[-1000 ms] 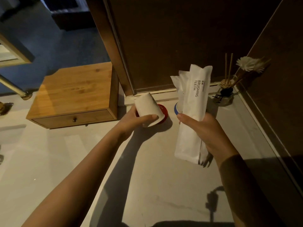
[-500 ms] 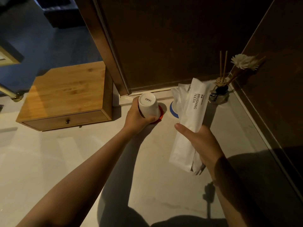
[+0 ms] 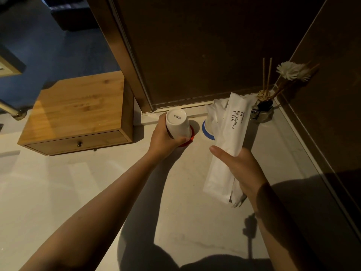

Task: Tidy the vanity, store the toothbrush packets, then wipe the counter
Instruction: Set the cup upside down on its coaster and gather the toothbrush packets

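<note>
My left hand [image 3: 166, 139] grips a white cup [image 3: 177, 124], turned upside down with its base facing up, resting on a red coaster [image 3: 190, 136] near the back of the pale counter [image 3: 78, 192]. My right hand [image 3: 240, 169] holds a bundle of white toothbrush packets [image 3: 224, 145], the top one printed "BRUSHING TEETH", slanting up over a blue-rimmed coaster [image 3: 206, 129] just right of the red one.
A wooden drawer box [image 3: 78, 114] with a small knob stands at the left on the counter. A reed diffuser with a white flower [image 3: 263, 112] sits in the back right corner. Dark wall panels close the back and right sides.
The left hand turned the cup from lying tilted to base-up and set it down on the red coaster. The right hand lowered the packets slightly toward the counter.
</note>
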